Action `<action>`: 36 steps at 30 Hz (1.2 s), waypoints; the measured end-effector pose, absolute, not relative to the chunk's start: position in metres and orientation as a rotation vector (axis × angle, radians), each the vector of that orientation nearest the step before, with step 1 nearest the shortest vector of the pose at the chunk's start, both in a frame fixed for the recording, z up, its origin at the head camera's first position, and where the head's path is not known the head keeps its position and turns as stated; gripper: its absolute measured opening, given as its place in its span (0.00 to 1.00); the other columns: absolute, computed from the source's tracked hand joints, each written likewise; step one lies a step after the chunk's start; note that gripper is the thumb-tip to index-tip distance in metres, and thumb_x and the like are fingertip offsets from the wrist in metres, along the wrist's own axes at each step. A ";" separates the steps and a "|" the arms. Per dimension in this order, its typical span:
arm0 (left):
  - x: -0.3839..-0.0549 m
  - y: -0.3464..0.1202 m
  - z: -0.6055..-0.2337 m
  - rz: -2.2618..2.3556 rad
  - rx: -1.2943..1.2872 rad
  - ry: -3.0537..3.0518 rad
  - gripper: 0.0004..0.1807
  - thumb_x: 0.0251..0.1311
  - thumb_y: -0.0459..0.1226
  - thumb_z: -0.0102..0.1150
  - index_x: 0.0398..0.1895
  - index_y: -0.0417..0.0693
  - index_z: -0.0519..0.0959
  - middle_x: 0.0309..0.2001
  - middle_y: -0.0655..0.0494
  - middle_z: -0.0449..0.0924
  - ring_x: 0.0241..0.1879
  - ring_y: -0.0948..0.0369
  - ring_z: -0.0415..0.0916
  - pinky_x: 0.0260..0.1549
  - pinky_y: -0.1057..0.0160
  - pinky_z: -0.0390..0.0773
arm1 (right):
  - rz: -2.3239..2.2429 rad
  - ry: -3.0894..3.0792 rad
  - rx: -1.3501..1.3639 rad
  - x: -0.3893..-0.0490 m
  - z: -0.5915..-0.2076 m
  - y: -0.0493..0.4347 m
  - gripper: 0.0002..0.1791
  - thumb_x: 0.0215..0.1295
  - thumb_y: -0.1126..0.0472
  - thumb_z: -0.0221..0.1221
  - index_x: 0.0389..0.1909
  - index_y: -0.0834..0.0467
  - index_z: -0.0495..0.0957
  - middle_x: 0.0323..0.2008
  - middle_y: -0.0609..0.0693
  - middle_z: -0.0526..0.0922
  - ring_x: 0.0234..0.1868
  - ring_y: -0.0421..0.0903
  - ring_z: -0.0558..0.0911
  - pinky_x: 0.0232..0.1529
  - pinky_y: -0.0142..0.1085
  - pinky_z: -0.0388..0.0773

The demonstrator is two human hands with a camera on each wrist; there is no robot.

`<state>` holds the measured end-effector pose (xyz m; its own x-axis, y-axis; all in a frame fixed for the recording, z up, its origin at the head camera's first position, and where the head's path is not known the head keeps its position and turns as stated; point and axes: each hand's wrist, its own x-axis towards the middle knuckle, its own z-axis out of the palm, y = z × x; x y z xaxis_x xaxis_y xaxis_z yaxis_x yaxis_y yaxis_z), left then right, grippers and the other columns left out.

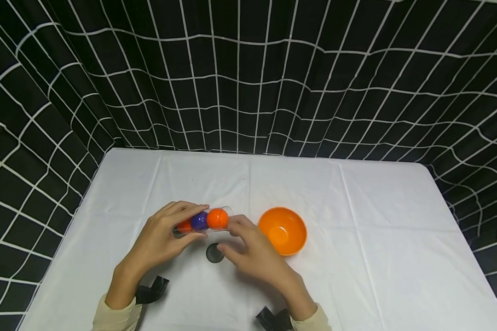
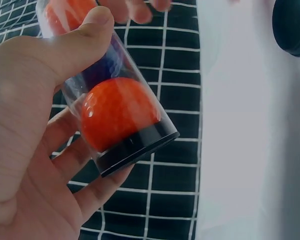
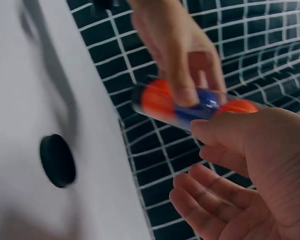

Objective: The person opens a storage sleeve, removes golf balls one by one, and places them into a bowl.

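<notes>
My left hand [image 1: 161, 234] grips a clear plastic tube [image 1: 228, 211] lying sideways above the table. Inside it sit an orange ball [image 1: 217, 218] near the right end, a purple ball [image 1: 199, 221] in the middle and another orange ball [image 2: 120, 114] by the black end cap [image 2: 138, 149]. My right hand [image 1: 257, 255] is at the tube's right end, thumb and fingers spread apart; whether a fingertip touches the tube is unclear. Below the tube, a round black cap [image 1: 214, 253] lies on the table, close to the right thumb.
An orange bowl [image 1: 301, 223] stands on the table just right of my right hand. White cloth [image 1: 397, 257] covers the table. Black curtains with a white grid [image 1: 252, 92] rise behind it and at both sides. Black straps [image 1: 152, 290] hang at the wrists.
</notes>
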<state>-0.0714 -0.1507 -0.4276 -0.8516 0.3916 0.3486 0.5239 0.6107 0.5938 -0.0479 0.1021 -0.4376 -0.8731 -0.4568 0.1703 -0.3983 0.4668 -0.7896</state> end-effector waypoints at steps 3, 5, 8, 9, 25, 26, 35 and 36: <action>-0.071 -0.151 -0.428 -1.064 -0.763 -2.643 0.34 0.51 0.44 0.84 0.64 0.62 0.85 0.54 0.61 0.87 0.56 0.60 0.82 0.56 0.51 0.86 | -1.453 2.645 -0.772 -0.048 -0.430 0.111 0.20 0.68 0.63 0.70 0.60 0.57 0.83 0.59 0.51 0.84 0.60 0.51 0.85 0.63 0.43 0.85; -0.071 -0.151 -0.428 -1.059 -0.762 -2.637 0.34 0.50 0.44 0.84 0.64 0.61 0.85 0.54 0.61 0.87 0.56 0.60 0.82 0.57 0.51 0.85 | -1.481 2.673 -0.759 -0.049 -0.425 0.117 0.21 0.67 0.65 0.70 0.61 0.58 0.82 0.58 0.52 0.85 0.58 0.51 0.86 0.62 0.43 0.86; -0.070 -0.151 -0.428 -1.049 -0.763 -2.632 0.34 0.49 0.44 0.85 0.63 0.62 0.85 0.54 0.61 0.88 0.55 0.59 0.82 0.57 0.50 0.84 | -1.514 2.691 -0.710 -0.049 -0.418 0.124 0.24 0.67 0.65 0.71 0.63 0.57 0.82 0.58 0.53 0.85 0.56 0.51 0.88 0.61 0.43 0.86; -0.070 -0.151 -0.429 -1.044 -0.765 -2.632 0.34 0.49 0.44 0.85 0.63 0.62 0.85 0.54 0.60 0.88 0.56 0.59 0.82 0.58 0.49 0.84 | -1.530 2.689 -0.698 -0.050 -0.417 0.126 0.24 0.67 0.65 0.71 0.64 0.57 0.81 0.57 0.54 0.85 0.55 0.51 0.88 0.60 0.43 0.87; -0.070 -0.144 -0.428 -0.848 -0.842 -2.499 0.29 0.49 0.41 0.85 0.58 0.59 0.88 0.52 0.57 0.88 0.54 0.55 0.79 0.58 0.51 0.71 | -1.873 2.382 -0.547 -0.054 -0.426 0.132 0.24 0.64 0.67 0.73 0.61 0.60 0.81 0.56 0.56 0.83 0.58 0.55 0.85 0.56 0.36 0.88; -0.070 -0.144 -0.428 -0.832 -0.848 -2.487 0.28 0.50 0.40 0.85 0.58 0.59 0.88 0.52 0.57 0.88 0.54 0.54 0.78 0.58 0.51 0.71 | -1.878 2.372 -0.541 -0.054 -0.427 0.131 0.24 0.64 0.67 0.72 0.61 0.60 0.81 0.56 0.57 0.83 0.58 0.55 0.85 0.57 0.35 0.87; -0.070 -0.144 -0.426 -0.721 -0.851 -2.452 0.28 0.48 0.35 0.84 0.55 0.58 0.88 0.52 0.54 0.88 0.56 0.50 0.78 0.61 0.47 0.70 | -1.910 2.270 -0.547 -0.058 -0.435 0.129 0.25 0.66 0.67 0.71 0.63 0.61 0.79 0.61 0.59 0.81 0.57 0.56 0.88 0.58 0.34 0.87; -0.070 -0.144 -0.426 -0.720 -0.848 -2.454 0.28 0.48 0.35 0.85 0.55 0.58 0.89 0.52 0.54 0.88 0.56 0.50 0.78 0.61 0.47 0.70 | -1.905 2.268 -0.550 -0.058 -0.436 0.129 0.24 0.67 0.67 0.71 0.63 0.60 0.79 0.61 0.58 0.82 0.56 0.54 0.89 0.57 0.34 0.87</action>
